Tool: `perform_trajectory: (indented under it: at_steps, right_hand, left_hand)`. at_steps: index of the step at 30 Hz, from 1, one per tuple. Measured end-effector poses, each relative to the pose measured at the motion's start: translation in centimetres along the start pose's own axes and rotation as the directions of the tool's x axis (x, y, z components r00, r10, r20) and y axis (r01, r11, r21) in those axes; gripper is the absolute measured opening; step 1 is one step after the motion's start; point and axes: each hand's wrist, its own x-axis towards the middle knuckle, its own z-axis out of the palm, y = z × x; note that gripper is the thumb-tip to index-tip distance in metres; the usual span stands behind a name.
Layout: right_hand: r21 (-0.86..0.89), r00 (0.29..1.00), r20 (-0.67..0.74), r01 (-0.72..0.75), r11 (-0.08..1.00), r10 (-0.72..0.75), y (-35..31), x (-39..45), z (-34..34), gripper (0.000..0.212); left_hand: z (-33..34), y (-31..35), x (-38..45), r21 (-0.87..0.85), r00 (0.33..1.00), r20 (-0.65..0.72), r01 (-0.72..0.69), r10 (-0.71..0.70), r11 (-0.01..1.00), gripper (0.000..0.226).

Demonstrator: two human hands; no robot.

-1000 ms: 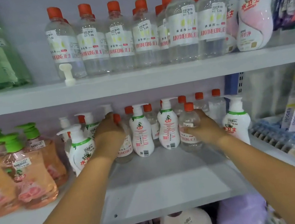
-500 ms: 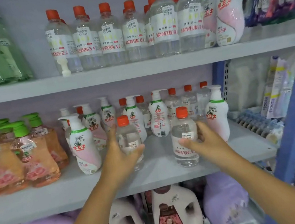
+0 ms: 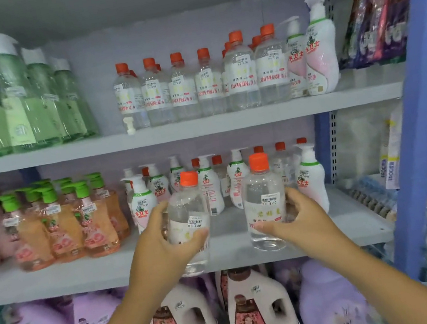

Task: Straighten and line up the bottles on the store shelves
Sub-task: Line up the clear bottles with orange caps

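At the front edge of the middle shelf (image 3: 56,278), the left hand (image 3: 161,244) gripped a clear bottle (image 3: 187,217), its long axis leaning, orange cap tipped up and slightly right. Beside it the right hand (image 3: 301,220) wrapped its fingers round a second clear bottle (image 3: 263,198), upright with cap straight up. Both price stickers read 5.00. Pump bottles (image 3: 143,204) behind them carried red Chinese characters; the upper-shelf row (image 3: 194,86) bore red lettering, too blurred to spell.

Two bottles (image 3: 187,217) (image 3: 263,198) side by side before the pump bottles (image 3: 211,187)
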Motion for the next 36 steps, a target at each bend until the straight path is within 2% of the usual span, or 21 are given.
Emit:
perform_trajectory:
  at_steps: [5,7,12,15,17,21,25,27,29,30,34,36]
  right_hand:
    - [0.079,0.976,-0.025,0.219,0.972,-0.218,-9.9,0.1,-3.7,0.051]
    - [0.109,0.96,-0.039,0.279,0.954,-0.277,-13.3,1.4,-5.5,0.054]
    - [0.033,0.93,-0.101,0.357,0.933,-0.352,-18.4,5.9,-7.8,0.054]
    - [-0.035,0.94,-0.123,0.316,0.948,-0.318,-19.2,9.2,-7.2,0.07]
    - [-0.047,0.952,-0.123,0.275,0.96,-0.279,-19.1,11.3,-6.2,0.072]
    - [-0.11,0.965,-0.134,0.213,0.971,-0.226,-18.3,14.8,-3.4,0.065]
    - [-0.222,0.965,-0.117,0.204,0.953,-0.234,-18.4,16.3,-1.5,0.048]
    - [-0.34,0.959,-0.116,0.208,0.917,-0.26,-18.5,16.9,-0.9,0.041]
    - [-0.467,0.945,-0.144,0.197,0.862,-0.294,-18.6,18.0,-0.3,0.048]
    - [-0.509,0.938,-0.159,0.189,0.84,-0.307,-18.7,18.5,-0.1,0.056]
    - [-0.643,0.917,-0.168,0.175,0.745,-0.361,-19.3,19.6,1.0,0.101]
    - [-0.708,0.91,-0.155,0.169,0.686,-0.384,-19.5,19.9,1.5,0.108]
  left_hand:
    - [-5.2,9.3,1.9,-0.025,0.98,-0.131,-0.152,0.148,0.988,0.049]
    - [-7.1,12.8,3.9,0.014,0.966,-0.159,-0.202,0.202,0.979,0.06]
    - [-8.5,17.4,9.9,0.104,0.931,-0.22,-0.273,0.29,0.956,0.052]
    - [-7.4,17.9,13.5,0.188,0.947,-0.191,-0.224,0.259,0.956,0.05]
    - [-6.3,17.5,16.0,0.2,0.968,-0.151,-0.171,0.203,0.965,0.054]
    - [-4.1,15.7,20.2,0.137,0.996,-0.042,-0.075,0.082,0.988,0.056]
    - [-3.1,13.6,23.0,0.108,0.999,0.027,-0.035,0.033,0.994,0.065]
    - [-3.4,13.4,24.1,0.145,0.998,0.068,-0.029,0.019,0.989,0.054]
    - [-3.9,13.8,25.2,0.248,0.992,0.124,-0.032,0.001,0.968,0.036]
    - [-4.3,14.0,25.6,0.301,0.986,0.164,-0.034,-0.017,0.953,0.035]
    - [-5.1,14.6,27.8,0.42,0.953,0.279,-0.014,-0.115,0.907,0.054]
    - [-4.8,14.9,28.4,0.431,0.947,0.298,-0.021,-0.12,0.902,0.053]
